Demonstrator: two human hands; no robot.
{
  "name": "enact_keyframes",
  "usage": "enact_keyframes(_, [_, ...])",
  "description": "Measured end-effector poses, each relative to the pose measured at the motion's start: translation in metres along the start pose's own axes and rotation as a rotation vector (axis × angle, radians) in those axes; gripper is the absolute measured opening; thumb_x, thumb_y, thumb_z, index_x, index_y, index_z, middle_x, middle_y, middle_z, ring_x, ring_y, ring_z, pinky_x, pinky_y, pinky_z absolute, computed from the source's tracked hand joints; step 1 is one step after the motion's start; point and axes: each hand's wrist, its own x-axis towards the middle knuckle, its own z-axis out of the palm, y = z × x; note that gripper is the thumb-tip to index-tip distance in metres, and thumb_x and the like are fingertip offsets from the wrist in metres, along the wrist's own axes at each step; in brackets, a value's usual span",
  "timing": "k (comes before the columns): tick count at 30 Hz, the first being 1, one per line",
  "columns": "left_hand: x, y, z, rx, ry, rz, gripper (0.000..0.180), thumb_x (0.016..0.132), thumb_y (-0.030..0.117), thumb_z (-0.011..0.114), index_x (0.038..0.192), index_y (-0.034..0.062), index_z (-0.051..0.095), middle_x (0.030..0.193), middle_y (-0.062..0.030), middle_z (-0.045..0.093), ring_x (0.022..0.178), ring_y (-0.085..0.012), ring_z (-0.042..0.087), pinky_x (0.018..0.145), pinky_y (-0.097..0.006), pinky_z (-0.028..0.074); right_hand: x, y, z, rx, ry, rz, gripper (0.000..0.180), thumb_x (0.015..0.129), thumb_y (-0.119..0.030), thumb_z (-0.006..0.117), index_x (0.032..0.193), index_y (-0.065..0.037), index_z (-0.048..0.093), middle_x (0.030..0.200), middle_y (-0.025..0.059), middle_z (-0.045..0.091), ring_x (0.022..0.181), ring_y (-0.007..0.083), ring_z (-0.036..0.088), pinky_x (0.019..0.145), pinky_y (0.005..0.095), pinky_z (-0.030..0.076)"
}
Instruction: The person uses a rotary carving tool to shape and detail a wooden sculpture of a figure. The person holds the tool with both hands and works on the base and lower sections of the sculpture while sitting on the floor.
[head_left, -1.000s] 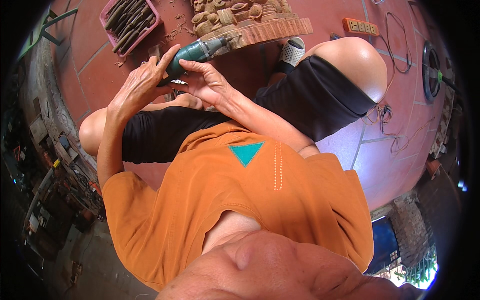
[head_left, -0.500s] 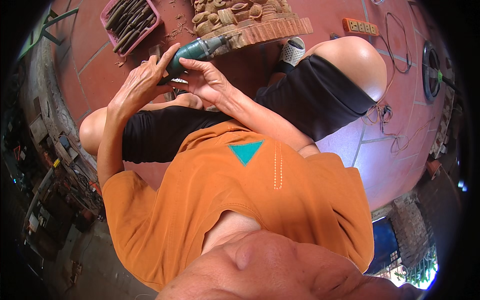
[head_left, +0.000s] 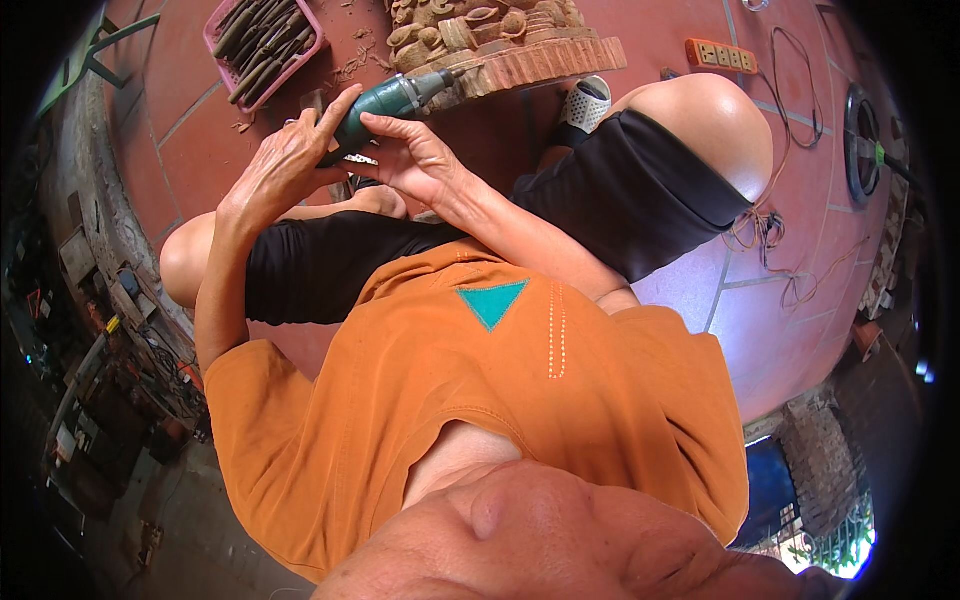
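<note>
Green power tool (head_left: 385,105) between both hands (head_left: 350,150)

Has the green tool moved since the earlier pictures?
No. The green tool keeps its place beside the carved wood, its tip at the base as before. Left hand and right hand still hold it.

I wear an orange short-sleeved shirt (head_left: 480,400) with a teal triangle (head_left: 490,300) and a dotted white stripe (head_left: 555,340) on it, plus black shorts (head_left: 620,190); my forearms are bare.
</note>
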Motion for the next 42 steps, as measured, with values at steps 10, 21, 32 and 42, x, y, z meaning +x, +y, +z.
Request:
enact_keyframes(10, [-0.0013,0.0009,-0.0008,0.000,0.002,-0.007,0.102,0.076,0.011,0.080,0.158,0.0240,0.021,0.095,-0.0172,0.058,0.087,-0.0352,0.065,0.077,-0.046,0.052,0.0027,0.0000,-0.0032,-0.008,-0.006,0.020,0.027,0.087,-0.013,0.075,0.111,-0.009,0.064,0.106,0.0065,0.068,0.103,0.0222,0.065,0.094,0.0493,0.052])
enact_keyframes(21, [-0.0008,-0.0002,0.0009,-0.013,-0.004,-0.013,0.102,0.076,0.014,0.082,0.158,0.0255,0.022,0.095,-0.0169,0.058,0.087,-0.0340,0.064,0.078,-0.046,0.052,0.0013,0.0005,-0.0040,0.009,-0.011,0.027,0.033,0.086,-0.010,0.075,0.116,-0.007,0.061,0.110,0.0073,0.066,0.106,0.0222,0.064,0.095,0.0485,0.053])
enact_keyframes(32, [-0.0010,-0.0004,0.0015,-0.023,-0.015,-0.001,0.103,0.075,0.013,0.082,0.158,0.0257,0.022,0.094,-0.0161,0.057,0.086,-0.0336,0.064,0.078,-0.046,0.052,0.0014,0.0020,-0.0079,0.059,0.018,0.021,0.031,0.087,-0.005,0.073,0.116,-0.004,0.061,0.110,0.0132,0.068,0.106,0.0287,0.066,0.102,0.0544,0.050])
enact_keyframes(42, [-0.0007,-0.0008,0.0023,-0.039,-0.027,0.006,0.103,0.075,0.013,0.082,0.158,0.0257,0.023,0.095,-0.0161,0.058,0.087,-0.0338,0.064,0.078,-0.046,0.052,-0.0010,0.0033,-0.0075,0.023,-0.002,0.025,0.033,0.086,-0.009,0.075,0.115,-0.008,0.061,0.112,0.0072,0.064,0.110,0.0231,0.062,0.097,0.0509,0.052])
